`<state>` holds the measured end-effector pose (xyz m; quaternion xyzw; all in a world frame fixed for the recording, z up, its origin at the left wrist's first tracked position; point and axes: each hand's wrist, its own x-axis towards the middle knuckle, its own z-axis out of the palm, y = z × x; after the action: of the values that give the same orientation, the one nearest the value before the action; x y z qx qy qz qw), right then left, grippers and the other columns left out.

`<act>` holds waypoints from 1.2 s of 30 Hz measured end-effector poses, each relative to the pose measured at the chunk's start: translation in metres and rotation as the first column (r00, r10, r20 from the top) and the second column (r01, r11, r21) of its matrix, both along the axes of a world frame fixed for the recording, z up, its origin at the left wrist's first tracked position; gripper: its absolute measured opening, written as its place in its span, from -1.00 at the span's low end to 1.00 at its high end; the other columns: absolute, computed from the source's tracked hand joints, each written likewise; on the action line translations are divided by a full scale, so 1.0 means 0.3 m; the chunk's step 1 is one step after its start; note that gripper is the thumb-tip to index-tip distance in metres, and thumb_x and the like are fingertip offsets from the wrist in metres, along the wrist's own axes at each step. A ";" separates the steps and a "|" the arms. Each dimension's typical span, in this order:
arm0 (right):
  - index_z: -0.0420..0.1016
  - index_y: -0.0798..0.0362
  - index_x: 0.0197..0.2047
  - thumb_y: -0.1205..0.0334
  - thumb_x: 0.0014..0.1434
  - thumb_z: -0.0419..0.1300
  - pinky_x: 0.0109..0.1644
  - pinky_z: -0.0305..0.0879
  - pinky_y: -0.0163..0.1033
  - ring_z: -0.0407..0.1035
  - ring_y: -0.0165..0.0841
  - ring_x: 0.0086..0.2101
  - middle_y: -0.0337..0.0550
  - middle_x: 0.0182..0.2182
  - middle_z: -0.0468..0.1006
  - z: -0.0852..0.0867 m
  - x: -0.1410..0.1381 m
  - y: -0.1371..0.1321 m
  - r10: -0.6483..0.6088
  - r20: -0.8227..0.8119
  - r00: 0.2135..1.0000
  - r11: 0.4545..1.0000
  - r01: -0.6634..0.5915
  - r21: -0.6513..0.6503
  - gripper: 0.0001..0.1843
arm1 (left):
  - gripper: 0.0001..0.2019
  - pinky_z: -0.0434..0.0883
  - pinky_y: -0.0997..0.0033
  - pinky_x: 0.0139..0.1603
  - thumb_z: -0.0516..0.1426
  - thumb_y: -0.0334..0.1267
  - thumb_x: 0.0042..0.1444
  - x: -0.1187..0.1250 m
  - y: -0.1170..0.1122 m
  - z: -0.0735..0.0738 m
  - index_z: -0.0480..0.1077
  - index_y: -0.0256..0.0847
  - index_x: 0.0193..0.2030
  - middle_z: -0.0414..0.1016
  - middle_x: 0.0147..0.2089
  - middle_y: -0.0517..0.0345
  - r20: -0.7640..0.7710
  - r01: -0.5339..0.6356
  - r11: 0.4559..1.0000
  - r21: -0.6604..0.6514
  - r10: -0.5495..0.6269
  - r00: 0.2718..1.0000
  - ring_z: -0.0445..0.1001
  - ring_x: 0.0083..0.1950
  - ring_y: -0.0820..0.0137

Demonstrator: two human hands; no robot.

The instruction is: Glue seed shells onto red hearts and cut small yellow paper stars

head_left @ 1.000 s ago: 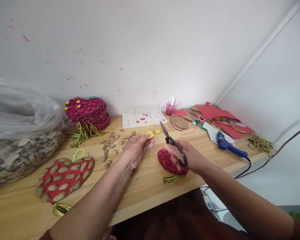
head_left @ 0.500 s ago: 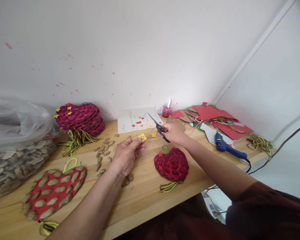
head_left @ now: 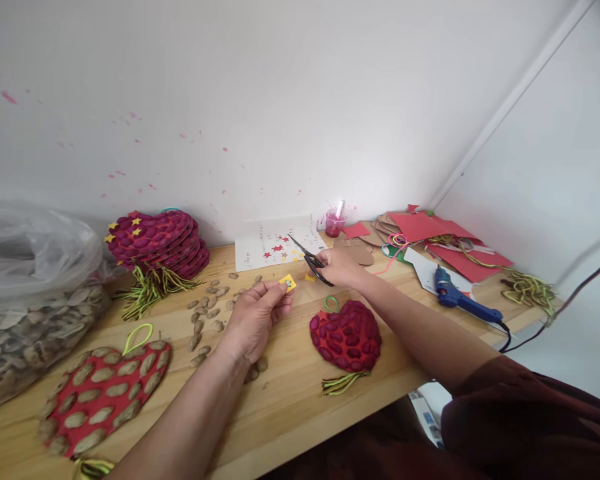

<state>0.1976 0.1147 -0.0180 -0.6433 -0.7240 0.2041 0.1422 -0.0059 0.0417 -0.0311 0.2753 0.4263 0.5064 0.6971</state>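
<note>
My left hand pinches a small yellow foam piece between thumb and fingers above the wooden table. Farther back, my right hand grips black scissors whose blades point left towards a white sheet with star stickers. A second small yellow piece lies just under the scissors, mostly hidden. A dark red heart covered in shells, with a green loop and a yellow-green tassel, lies on the table below my right hand.
A stack of red shell hearts stands at back left. A red heart with bare shells lies front left by a plastic bag of shells. Loose shells scatter mid-table. A blue glue gun, red paper and cords lie right.
My right hand lifted off the small red heart and carried the scissors back towards the white sheet. The left hand kept hold of the yellow piece. The view shifted slightly.
</note>
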 end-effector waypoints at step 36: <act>0.44 0.09 -0.34 0.17 -0.09 0.46 -0.69 0.11 -0.44 0.24 -0.55 -0.73 -0.45 -0.71 0.35 0.047 -0.100 -0.173 -0.195 -0.770 0.608 0.913 -0.175 -0.369 -0.68 | -0.71 0.25 0.57 -0.45 0.37 -0.06 -0.09 0.000 -0.015 -0.019 0.51 -0.25 -0.41 0.45 -0.51 0.24 -0.318 0.042 0.991 0.127 0.000 0.948 0.31 -0.50 0.54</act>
<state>0.1678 0.0629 -0.0039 -0.5042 -0.5220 0.6134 0.3113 -0.0058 0.0373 -0.0370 0.4033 0.4952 0.4753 0.6052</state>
